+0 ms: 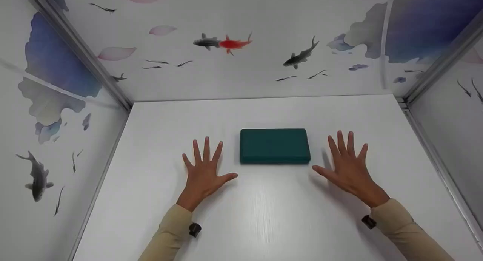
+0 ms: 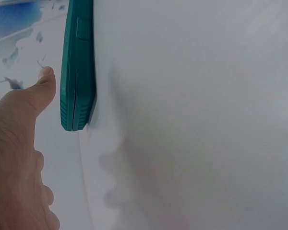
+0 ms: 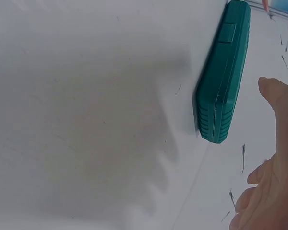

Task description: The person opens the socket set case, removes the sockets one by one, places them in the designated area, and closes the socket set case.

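A closed dark green plastic case [image 1: 274, 146] lies flat on the white table, its long side facing me. Ribbed corners and a seam show on the case [image 2: 78, 72] in the left wrist view, and a latch tab on its front edge. To its left, my left hand [image 1: 203, 176] is spread palm down with straight fingers, holding nothing. On the other side my right hand [image 1: 349, 170] is spread the same way, its thumb near the case's lower right corner. Both hands cast shadows on the table.
The white tabletop [image 1: 260, 212] is bounded by a back panel [image 1: 245, 76] and side panels, printed with fish and petals. Metal frame strips [image 1: 441, 174] run along the table's sides. Small black devices sit at the left cuff [image 1: 195, 229] and right cuff [image 1: 369, 221].
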